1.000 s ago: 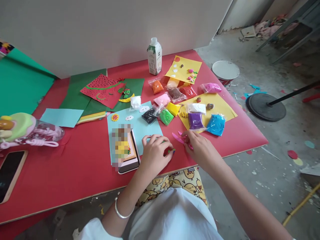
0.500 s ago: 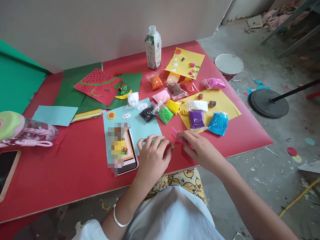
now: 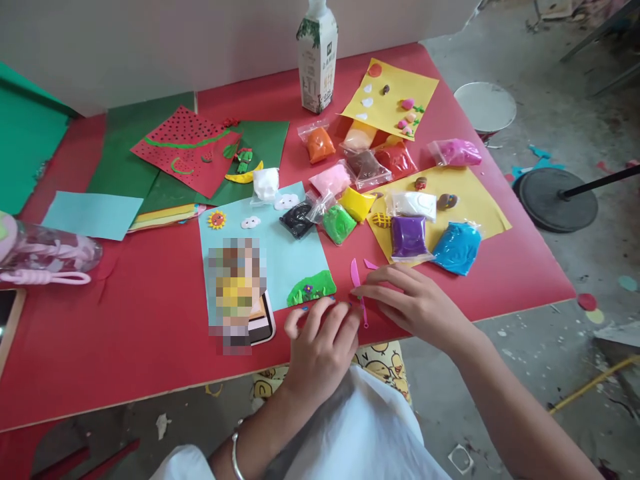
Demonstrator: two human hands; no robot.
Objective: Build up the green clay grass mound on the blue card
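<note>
My left hand (image 3: 325, 340) rests at the table's front edge, fingers bent and apart, with nothing visible in it. Just beyond its fingertips, a green clay patch with a small purple flower (image 3: 313, 288) covers the lower right corner of the light blue paper (image 3: 295, 253). My right hand (image 3: 417, 300) has its fingertips closed over the middle of a pink plastic clay knife (image 3: 355, 272), whose blade and thin handle show on either side. Another pink tool (image 3: 371, 265) lies partly beneath that hand. A clay sun (image 3: 217, 220) and clay clouds (image 3: 251, 222) decorate the blue paper.
A phone (image 3: 263, 327), partly blurred out, lies on the blue paper. Bags of coloured clay, including green (image 3: 339, 225), purple (image 3: 409, 237) and blue (image 3: 457, 248), lie beyond my hands. A carton bottle (image 3: 318, 60) stands at the back; a clear cup (image 3: 60, 250) lies left.
My left hand has drawn back toward me, uncovering the green clay patch. My right hand's fingers now sit on the pink knife, more of which shows. The view has shifted slightly.
</note>
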